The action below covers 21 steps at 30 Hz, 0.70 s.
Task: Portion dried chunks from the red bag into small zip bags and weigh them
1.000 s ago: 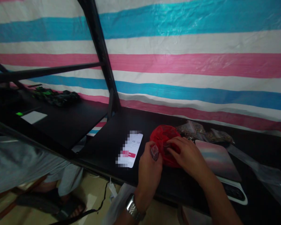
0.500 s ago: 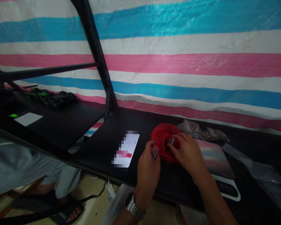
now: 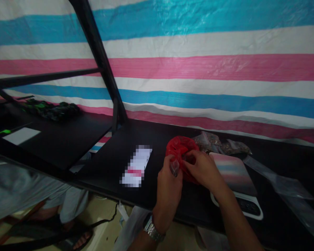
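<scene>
A thin red plastic bag [image 3: 179, 144] lies bunched on the black table, its mouth facing up towards me. My left hand [image 3: 170, 183], with a metal watch [image 3: 153, 228] on the wrist, is closed around a small clear plastic packet [image 3: 174, 168] at the bag's near left side. Whatever is inside that packet looks dark and is too small to name. From the right, my right hand [image 3: 205, 170] reaches to the bag's mouth, thumb and forefinger bent together in a pinch. What those fingertips grip is hidden.
Behind the red bag lie small clear bags of dark pieces [image 3: 209, 139]. A tablet-like device with a striped screen [image 3: 232, 172] sits beside my right forearm, near flat clear plastic bags [image 3: 285, 184]. A lit phone [image 3: 137, 167] lies left. A black frame post [image 3: 102, 62] rises beyond; another person's leg [image 3: 73, 205] shows lower left.
My left hand has moved in against the red bag with its packet. The dark packet seen in my right fingers earlier no longer shows. The view has shifted slightly.
</scene>
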Each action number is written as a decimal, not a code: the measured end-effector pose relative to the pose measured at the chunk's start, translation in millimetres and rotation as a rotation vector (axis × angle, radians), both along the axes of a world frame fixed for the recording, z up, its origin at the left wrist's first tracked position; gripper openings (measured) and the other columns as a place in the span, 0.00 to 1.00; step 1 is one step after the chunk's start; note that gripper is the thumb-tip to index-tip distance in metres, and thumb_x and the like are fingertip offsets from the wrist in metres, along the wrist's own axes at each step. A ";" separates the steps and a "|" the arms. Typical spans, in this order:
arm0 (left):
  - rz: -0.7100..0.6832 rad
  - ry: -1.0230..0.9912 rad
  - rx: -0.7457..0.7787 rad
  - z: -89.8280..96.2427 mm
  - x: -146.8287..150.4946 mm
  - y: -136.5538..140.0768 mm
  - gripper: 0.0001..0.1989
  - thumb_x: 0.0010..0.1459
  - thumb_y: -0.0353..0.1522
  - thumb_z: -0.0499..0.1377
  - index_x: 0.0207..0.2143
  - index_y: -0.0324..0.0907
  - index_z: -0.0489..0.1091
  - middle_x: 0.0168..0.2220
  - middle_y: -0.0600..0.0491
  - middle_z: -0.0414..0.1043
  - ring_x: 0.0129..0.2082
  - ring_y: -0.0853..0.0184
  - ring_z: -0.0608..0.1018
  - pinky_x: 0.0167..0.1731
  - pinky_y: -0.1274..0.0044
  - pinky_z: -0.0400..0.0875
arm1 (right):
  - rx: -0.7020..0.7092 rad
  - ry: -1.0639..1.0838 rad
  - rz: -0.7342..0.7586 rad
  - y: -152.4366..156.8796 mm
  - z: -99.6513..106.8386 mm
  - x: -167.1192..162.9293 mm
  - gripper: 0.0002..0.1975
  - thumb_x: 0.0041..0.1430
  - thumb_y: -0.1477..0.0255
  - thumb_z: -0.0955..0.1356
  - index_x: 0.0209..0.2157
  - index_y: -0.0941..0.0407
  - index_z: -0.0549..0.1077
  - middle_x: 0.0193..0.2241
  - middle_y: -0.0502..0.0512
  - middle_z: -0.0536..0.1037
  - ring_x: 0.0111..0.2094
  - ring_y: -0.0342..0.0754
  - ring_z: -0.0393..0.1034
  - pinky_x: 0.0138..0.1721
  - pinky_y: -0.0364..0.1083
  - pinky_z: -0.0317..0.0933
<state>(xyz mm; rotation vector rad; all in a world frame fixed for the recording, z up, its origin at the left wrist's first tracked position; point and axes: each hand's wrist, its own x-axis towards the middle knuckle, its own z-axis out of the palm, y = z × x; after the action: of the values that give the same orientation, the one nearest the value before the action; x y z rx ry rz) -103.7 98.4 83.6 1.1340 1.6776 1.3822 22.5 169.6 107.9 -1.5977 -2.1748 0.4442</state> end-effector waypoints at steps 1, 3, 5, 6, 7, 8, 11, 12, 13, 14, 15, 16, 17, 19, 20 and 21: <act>0.009 -0.011 0.002 0.6 -0.8 0.4 0.21 0.58 0.21 0.61 0.52 0.46 0.72 0.43 0.49 0.84 0.40 0.60 0.85 0.42 0.72 0.76 | -0.049 0.051 0.031 -0.9 2.1 -0.2 0.06 0.63 0.69 0.72 0.40 0.53 0.82 0.40 0.57 0.87 0.43 0.57 0.81 0.46 0.53 0.67; 0.029 -0.030 0.016 1.1 -2.5 0.9 0.21 0.57 0.21 0.61 0.52 0.45 0.72 0.42 0.50 0.84 0.39 0.62 0.85 0.40 0.73 0.76 | -0.120 0.154 0.073 -2.1 4.6 0.9 0.06 0.63 0.69 0.71 0.40 0.53 0.82 0.39 0.56 0.88 0.42 0.55 0.82 0.45 0.51 0.68; 0.046 -0.042 0.044 0.7 -4.2 1.2 0.20 0.57 0.22 0.62 0.51 0.44 0.73 0.40 0.51 0.84 0.37 0.63 0.85 0.38 0.74 0.77 | -0.160 0.247 0.076 -1.9 4.1 4.6 0.07 0.64 0.67 0.71 0.41 0.53 0.82 0.39 0.56 0.88 0.41 0.54 0.83 0.45 0.51 0.70; 0.055 -0.049 0.061 0.2 -5.0 1.3 0.19 0.57 0.23 0.62 0.50 0.44 0.73 0.39 0.51 0.84 0.36 0.63 0.85 0.37 0.75 0.77 | -0.176 0.292 0.070 -1.2 2.9 7.4 0.08 0.64 0.66 0.71 0.41 0.53 0.82 0.39 0.56 0.88 0.41 0.54 0.83 0.45 0.51 0.70; 0.064 -0.057 0.079 -0.2 -5.8 1.4 0.18 0.56 0.24 0.63 0.49 0.43 0.73 0.39 0.51 0.84 0.36 0.63 0.85 0.37 0.75 0.77 | -0.193 0.339 0.066 -0.3 1.5 10.5 0.09 0.65 0.64 0.71 0.41 0.53 0.82 0.40 0.57 0.88 0.41 0.54 0.83 0.46 0.52 0.71; 0.074 -0.063 0.095 -0.7 -6.6 1.4 0.18 0.56 0.25 0.63 0.49 0.43 0.73 0.39 0.51 0.84 0.36 0.63 0.85 0.38 0.75 0.77 | -0.205 0.388 0.060 0.6 -0.1 13.8 0.11 0.65 0.63 0.70 0.41 0.54 0.82 0.40 0.57 0.88 0.42 0.54 0.83 0.46 0.52 0.71; 0.101 -0.070 0.134 -1.7 -9.3 0.8 0.16 0.56 0.26 0.63 0.48 0.43 0.73 0.40 0.51 0.83 0.38 0.63 0.85 0.40 0.74 0.78 | -0.223 0.519 0.049 2.5 -3.4 22.3 0.13 0.65 0.60 0.69 0.41 0.54 0.81 0.39 0.57 0.88 0.41 0.54 0.83 0.46 0.53 0.72; 0.106 -0.069 0.140 -2.1 -10.3 0.4 0.15 0.57 0.27 0.63 0.48 0.43 0.73 0.40 0.51 0.83 0.39 0.63 0.85 0.40 0.74 0.78 | -0.225 0.550 0.044 2.7 -3.8 24.3 0.13 0.65 0.60 0.69 0.41 0.54 0.81 0.38 0.57 0.88 0.40 0.54 0.83 0.45 0.53 0.72; 0.109 -0.066 0.144 -2.6 -11.3 -0.1 0.14 0.58 0.27 0.62 0.47 0.44 0.73 0.40 0.51 0.83 0.38 0.63 0.85 0.40 0.73 0.78 | -0.226 0.573 0.042 2.6 -3.6 25.7 0.13 0.64 0.60 0.69 0.40 0.53 0.80 0.38 0.57 0.87 0.40 0.54 0.82 0.45 0.53 0.72; 0.115 -0.059 0.147 -3.2 -12.2 -0.6 0.13 0.58 0.28 0.62 0.47 0.44 0.73 0.40 0.51 0.82 0.38 0.63 0.85 0.40 0.73 0.78 | -0.228 0.590 0.043 2.4 -3.0 26.6 0.13 0.64 0.59 0.70 0.40 0.53 0.80 0.38 0.57 0.87 0.40 0.54 0.82 0.45 0.53 0.72; 0.125 -0.043 0.150 -3.9 -12.9 -1.2 0.13 0.59 0.29 0.62 0.47 0.44 0.73 0.40 0.51 0.82 0.38 0.63 0.84 0.40 0.73 0.78 | -0.228 0.605 0.045 1.9 -1.8 26.9 0.13 0.64 0.59 0.70 0.40 0.53 0.80 0.38 0.57 0.87 0.40 0.54 0.82 0.46 0.53 0.72; 0.143 -0.017 0.159 -4.6 -13.3 -1.8 0.13 0.60 0.29 0.62 0.47 0.44 0.73 0.40 0.51 0.81 0.38 0.63 0.84 0.40 0.73 0.78 | -0.221 0.619 0.043 1.2 0.1 26.6 0.14 0.63 0.58 0.70 0.40 0.54 0.80 0.38 0.57 0.87 0.40 0.55 0.82 0.46 0.53 0.72; 0.169 0.016 0.178 -5.2 -13.1 -2.4 0.13 0.60 0.30 0.62 0.48 0.44 0.73 0.41 0.51 0.81 0.39 0.63 0.84 0.41 0.72 0.77 | -0.210 0.636 0.036 0.2 2.7 25.7 0.14 0.63 0.58 0.70 0.40 0.54 0.80 0.38 0.57 0.87 0.41 0.55 0.82 0.46 0.53 0.72; 0.212 0.070 0.227 -5.8 -10.8 -3.5 0.14 0.61 0.31 0.62 0.49 0.45 0.72 0.42 0.51 0.80 0.40 0.63 0.83 0.43 0.71 0.77 | -0.175 0.685 0.020 -3.3 10.1 22.1 0.15 0.63 0.56 0.70 0.40 0.54 0.79 0.37 0.57 0.86 0.40 0.54 0.81 0.45 0.52 0.72; 0.215 0.079 0.244 -5.7 -8.5 -4.1 0.15 0.61 0.31 0.62 0.51 0.45 0.72 0.42 0.51 0.80 0.40 0.63 0.83 0.43 0.71 0.77 | -0.154 0.713 0.015 -5.9 14.8 19.5 0.16 0.62 0.55 0.71 0.40 0.53 0.79 0.37 0.56 0.86 0.39 0.54 0.81 0.45 0.52 0.72; 0.200 0.072 0.248 -5.2 -5.6 -4.5 0.16 0.61 0.32 0.63 0.52 0.45 0.71 0.42 0.51 0.79 0.40 0.63 0.82 0.43 0.71 0.77 | -0.138 0.740 0.020 -9.1 19.8 16.4 0.16 0.62 0.55 0.71 0.39 0.53 0.79 0.36 0.56 0.85 0.39 0.53 0.80 0.45 0.51 0.72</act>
<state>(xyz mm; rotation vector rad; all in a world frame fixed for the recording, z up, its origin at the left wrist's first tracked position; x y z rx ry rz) -109.3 93.9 78.4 1.1888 1.7445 1.7316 39.0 160.4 127.7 -1.1989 -1.6129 1.0209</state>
